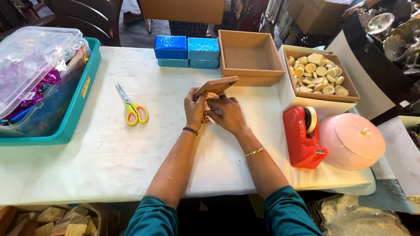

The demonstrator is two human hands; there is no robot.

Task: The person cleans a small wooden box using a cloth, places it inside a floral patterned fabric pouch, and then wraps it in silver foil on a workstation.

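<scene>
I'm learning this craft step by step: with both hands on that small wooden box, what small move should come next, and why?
Probably press the lid down shut. The small wooden box sits between the left hand and the right hand, its lid tilted up and open, and the right fingers seem to be tucking something inside. What that is stays hidden, so first check that it sits flat.

small box (215, 87): matt bare wood
open box (249, 59): matt brown fibreboard
bench (109, 153): white cloth, smooth
blue boxes (187, 49): glittery foil
tape dispenser (302, 137): glossy red plastic
tub (30, 57): clear plastic
</scene>
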